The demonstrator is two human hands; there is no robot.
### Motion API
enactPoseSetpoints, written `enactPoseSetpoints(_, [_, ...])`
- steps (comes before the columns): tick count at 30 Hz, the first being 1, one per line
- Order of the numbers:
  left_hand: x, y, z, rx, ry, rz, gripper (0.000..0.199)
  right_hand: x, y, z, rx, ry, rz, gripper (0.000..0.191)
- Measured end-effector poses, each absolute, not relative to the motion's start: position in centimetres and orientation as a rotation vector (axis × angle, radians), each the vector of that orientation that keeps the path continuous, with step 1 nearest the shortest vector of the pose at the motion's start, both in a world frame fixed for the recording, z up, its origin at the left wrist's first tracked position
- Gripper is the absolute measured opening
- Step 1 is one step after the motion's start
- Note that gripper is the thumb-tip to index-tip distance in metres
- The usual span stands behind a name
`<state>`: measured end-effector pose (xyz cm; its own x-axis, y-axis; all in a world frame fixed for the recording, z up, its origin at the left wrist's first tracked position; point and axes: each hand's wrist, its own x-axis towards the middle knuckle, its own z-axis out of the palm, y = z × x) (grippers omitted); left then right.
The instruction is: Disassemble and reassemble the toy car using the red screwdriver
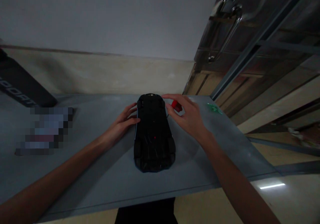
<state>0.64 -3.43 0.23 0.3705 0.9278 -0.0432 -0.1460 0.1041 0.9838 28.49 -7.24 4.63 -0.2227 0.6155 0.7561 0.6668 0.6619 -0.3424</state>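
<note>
A black toy car [153,130] lies upside down on the grey table [105,180], its underside up and its wheels showing at the sides. My left hand [125,118] holds the car's left edge, with the thumb over the rim and the other fingers along the side. At the far right corner of the car is my right hand [187,112], thumb and index finger apart near the wheel. A small red object [176,106] shows in the gap between that thumb and index finger. Whether it lies on the table or touches the hand, I cannot tell.
A green crumpled piece [214,108] lies on the table at the right. On the left are a blurred flat item [47,130] and a dark box [22,84] with lettering. A wall [120,72] runs behind; a metal frame [240,67] stands at the right.
</note>
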Motion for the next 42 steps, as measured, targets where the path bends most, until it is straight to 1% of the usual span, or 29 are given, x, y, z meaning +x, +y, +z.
enactPoseSetpoints(2, [0.68,-3.4,0.17,1.198,0.841,0.947,0.088,28.43,-7.33,4.61,-1.012,-1.926,-0.051,0.038])
enactPoseSetpoints(4, [0.71,-3.39,0.15,1.189,0.841,0.938,0.087,28.41,-7.41,4.63,-1.002,-1.928,-0.035,0.04])
enactPoseSetpoints(8, [0.63,-3.4,0.12,1.174,0.865,0.919,0.088,28.54,-7.46,4.75,-1.057,-1.897,-0.037,0.028])
enactPoseSetpoints(10, [0.53,-3.37,0.05,1.175,0.869,0.923,0.089,28.63,-7.5,4.86,-1.088,-1.891,-0.04,0.025])
enactPoseSetpoints(15, [0.45,-3.44,-0.02,1.178,0.862,0.925,0.084,28.62,-7.77,5.17,-1.055,-1.935,-0.021,0.036])
enactPoseSetpoints(20, [0.54,-3.56,0.09,1.186,0.861,0.935,0.084,28.5,-7.79,5.11,-1.124,-1.884,-0.001,0.025])
enactPoseSetpoints(26, [0.49,-3.47,-0.04,1.2,0.851,0.927,0.084,28.56,-7.92,5.2,-1.097,-1.932,0.006,0.036])
enactPoseSetpoints(31, [0.57,-3.44,0.0,1.203,0.836,0.928,0.082,28.56,-7.81,5.15,-1.154,-1.899,-0.02,0.026])
enactPoseSetpoints(36, [0.7,-3.59,0.09,1.193,0.85,0.96,0.082,28.65,-7.78,5.07,-1.153,-1.923,-0.045,0.036])
enactPoseSetpoints(42, [0.64,-3.48,0.0,1.215,0.866,0.95,0.082,28.83,-7.61,5.01,-1.179,-1.893,-0.023,0.025])
